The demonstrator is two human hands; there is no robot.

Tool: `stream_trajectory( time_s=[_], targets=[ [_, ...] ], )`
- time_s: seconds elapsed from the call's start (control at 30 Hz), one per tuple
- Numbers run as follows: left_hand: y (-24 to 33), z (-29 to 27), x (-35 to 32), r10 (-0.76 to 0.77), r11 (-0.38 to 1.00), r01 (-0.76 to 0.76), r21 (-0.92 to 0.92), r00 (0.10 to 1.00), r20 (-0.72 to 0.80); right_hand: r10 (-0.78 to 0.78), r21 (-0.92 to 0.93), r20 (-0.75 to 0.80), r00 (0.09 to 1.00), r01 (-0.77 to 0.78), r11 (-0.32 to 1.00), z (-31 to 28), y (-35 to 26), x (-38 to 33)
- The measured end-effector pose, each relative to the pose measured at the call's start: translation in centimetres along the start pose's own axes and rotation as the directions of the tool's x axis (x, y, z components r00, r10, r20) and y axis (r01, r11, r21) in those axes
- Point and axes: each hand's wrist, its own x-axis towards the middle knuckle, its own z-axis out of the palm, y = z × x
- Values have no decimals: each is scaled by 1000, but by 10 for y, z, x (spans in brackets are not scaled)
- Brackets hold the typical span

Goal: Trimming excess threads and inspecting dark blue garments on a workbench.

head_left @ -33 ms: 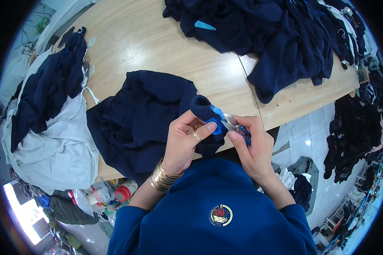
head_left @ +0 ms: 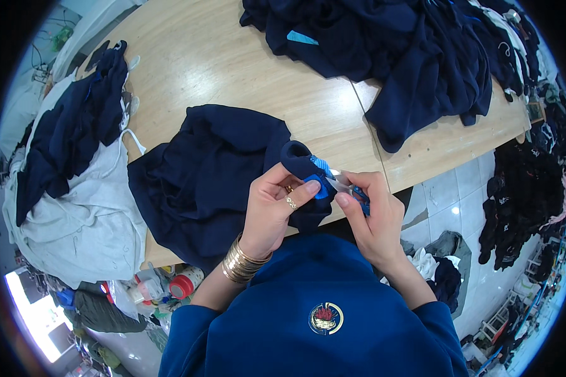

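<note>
A dark navy garment [head_left: 210, 157] lies bunched on the near part of the table, its right end raised at my hands. My left hand [head_left: 273, 204] is closed, pinching the garment's edge between thumb and fingers. Under that thumb is a bright blue patch [head_left: 317, 186], and a lighter blue strip [head_left: 321, 165] shows just above it. My right hand [head_left: 376, 217] is closed round small blue-handled scissors [head_left: 360, 196]. Their metal blades point left and reach the cloth beside my left thumb. The exact spot where blade and cloth meet is too small to make out.
More navy garments [head_left: 383, 56] are heaped at the table's far right. On the left, a pale grey cloth [head_left: 85, 232] hangs over the edge beneath another navy piece [head_left: 75, 132]. A red-lidded container [head_left: 183, 284] stands below the near left edge. Dark clothes [head_left: 525, 201] are piled at right.
The scissor blades have shifted very slightly at the cloth. Both hands and the garment keep their places.
</note>
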Motion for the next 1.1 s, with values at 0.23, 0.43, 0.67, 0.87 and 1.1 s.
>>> stream_trajectory(
  time_s=[0.23, 0.43, 0.67, 0.87, 1.1],
  targets=[
    [-4, 4, -1, 43, 999, -44, -26, 999, -14, -59, -55, -72, 996, 55, 997, 4, 1, 0],
    [-5, 7, 2, 46, 996, -50, -75, 998, -50, -17, -11, -98, 995, 16, 1000, 3, 2, -2],
    [-7, 10, 2, 62, 995, -65, -70, 997, -45, 2, 1, -114, 994, -2, 1000, 5, 0, 0],
    [-10, 10, 0, 41, 994, -46, -100, 998, -55, -48, -66, -107, 993, 41, 997, 7, -2, 2],
    [-10, 10, 1, 36, 993, -41, -111, 998, -53, -31, -38, -90, 995, 28, 999, 8, -2, 2]
  ],
)
